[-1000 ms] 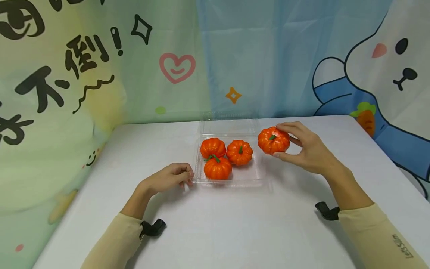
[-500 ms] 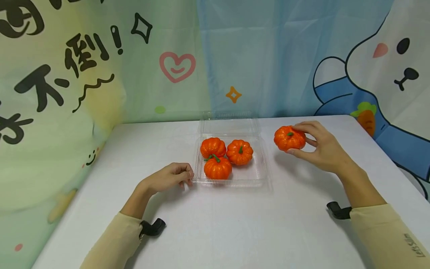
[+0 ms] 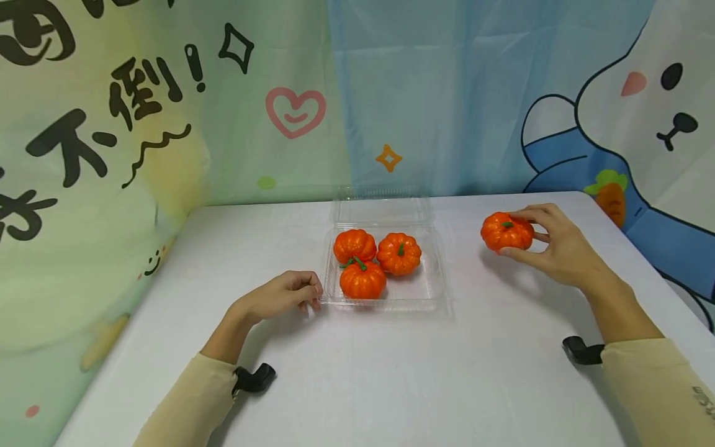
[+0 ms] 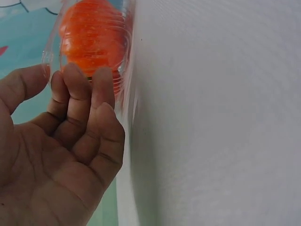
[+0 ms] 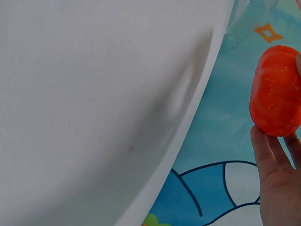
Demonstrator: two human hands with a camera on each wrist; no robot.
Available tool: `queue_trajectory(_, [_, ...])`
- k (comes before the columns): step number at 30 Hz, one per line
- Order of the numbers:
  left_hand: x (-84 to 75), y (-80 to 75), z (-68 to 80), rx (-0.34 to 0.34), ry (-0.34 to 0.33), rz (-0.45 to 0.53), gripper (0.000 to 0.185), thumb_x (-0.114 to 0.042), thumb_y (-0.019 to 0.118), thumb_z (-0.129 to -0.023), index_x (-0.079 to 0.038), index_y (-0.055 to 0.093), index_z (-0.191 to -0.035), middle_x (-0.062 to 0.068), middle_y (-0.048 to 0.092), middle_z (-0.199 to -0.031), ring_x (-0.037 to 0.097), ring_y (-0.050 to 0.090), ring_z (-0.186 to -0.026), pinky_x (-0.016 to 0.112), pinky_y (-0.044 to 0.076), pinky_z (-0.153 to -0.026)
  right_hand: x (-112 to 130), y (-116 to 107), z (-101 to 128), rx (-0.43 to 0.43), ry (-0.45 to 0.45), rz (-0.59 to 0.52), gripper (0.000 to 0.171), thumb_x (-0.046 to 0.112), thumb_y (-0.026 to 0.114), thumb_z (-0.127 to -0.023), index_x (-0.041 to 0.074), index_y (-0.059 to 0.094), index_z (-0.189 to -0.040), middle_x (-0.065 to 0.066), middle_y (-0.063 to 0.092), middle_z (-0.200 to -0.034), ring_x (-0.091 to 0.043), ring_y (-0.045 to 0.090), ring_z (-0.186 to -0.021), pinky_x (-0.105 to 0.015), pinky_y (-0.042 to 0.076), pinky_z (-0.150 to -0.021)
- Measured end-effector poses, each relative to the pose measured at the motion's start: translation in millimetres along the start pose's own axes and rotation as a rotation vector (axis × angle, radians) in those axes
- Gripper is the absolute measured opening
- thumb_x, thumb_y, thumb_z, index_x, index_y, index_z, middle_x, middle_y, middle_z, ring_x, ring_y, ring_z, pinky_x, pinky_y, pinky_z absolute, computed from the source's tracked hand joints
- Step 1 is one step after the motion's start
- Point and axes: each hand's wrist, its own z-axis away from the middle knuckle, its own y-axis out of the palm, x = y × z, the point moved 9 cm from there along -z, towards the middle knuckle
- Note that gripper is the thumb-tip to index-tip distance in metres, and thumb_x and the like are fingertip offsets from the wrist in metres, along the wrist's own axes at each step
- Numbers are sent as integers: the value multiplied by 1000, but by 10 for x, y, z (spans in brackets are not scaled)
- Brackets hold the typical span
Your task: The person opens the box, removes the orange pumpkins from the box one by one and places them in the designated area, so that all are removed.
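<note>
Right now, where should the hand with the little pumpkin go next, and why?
Probably straight down, to set the pumpkin on the white table. The right hand grips it well off to the right of the clear tray, which holds three others, while the left hand touches the tray's near-left corner.
</note>
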Motion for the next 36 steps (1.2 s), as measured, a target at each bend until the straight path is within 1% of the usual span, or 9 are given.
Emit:
queue_trajectory(8, [7,0,7,2,2,-3,19,-15,49,-104,-2,61,-99,13,68,-93,27,67,-93,31,57,-78,-236,-63,43,-5,93,1,64,21,89,-82,3,58,-136,-21,44,-140,-44,42,-128,5,29,-79])
queue_trajectory(9, [5,1,8,3,2,-5,19,-15,49,-104,-2,61,-99,13,68,-93,26,67,-93,31,57,-78,-264,-74,51,-7,107,10,65,22,88,-82,2,57,-136,-23,43,-140,-45,42,-127,0,38,-83])
queue_trajectory(11, [2,1,9,4,-1,-8,19,-15,49,-105,-2,61,-99,12,68,-93,26,67,-93,31,57,-78,-316,-89,61,-6,137,25,66,24,87,-84,0,55,-136,-25,42,-140,-47,42,-126,-21,54,-93])
queue_trajectory(12, [1,-2,11,3,-1,-9,19,-16,49,-105,-2,61,-99,11,68,-93,26,66,-93,31,57,-78,-340,-95,62,-4,152,33,67,25,86,-85,-1,53,-137,-26,41,-140,-48,42,-126,-35,57,-97])
queue_trajectory(13, [-5,-3,13,2,-4,-10,19,-16,49,-105,-3,61,-99,11,68,-93,26,66,-93,31,57,-78,-358,-103,61,0,167,41,68,27,85,-86,-2,52,-137,-27,39,-140,-49,42,-125,-50,55,-99])
queue_trajectory(15, [-6,-3,12,1,-6,-9,19,-16,49,-105,-3,61,-100,10,67,-93,26,66,-93,32,57,-78,-395,-113,52,8,192,56,70,29,83,-88,-4,48,-139,-30,36,-141,-52,41,-125,-73,44,-95])
queue_trajectory(22, [14,7,6,4,-10,-2,19,-15,48,-104,-3,61,-100,10,67,-93,26,66,-93,31,57,-78,-568,-153,33,40,258,94,76,37,76,-94,-6,38,-144,-34,28,-147,-58,39,-124,-73,45,-94])
queue_trajectory(29, [21,0,10,1,-4,0,19,-16,48,-104,-3,61,-100,12,68,-94,26,66,-93,31,57,-78,-665,-244,6,24,288,118,75,36,74,-94,-10,38,-141,-38,29,-142,-56,37,-120,-64,46,-86])
queue_trajectory(36, [4,5,6,7,4,-17,19,-15,47,-105,-3,61,-100,14,69,-94,26,66,-92,32,57,-78,-759,-263,31,31,334,129,77,39,72,-96,-13,36,-140,-40,30,-137,-56,35,-118,-71,42,-93])
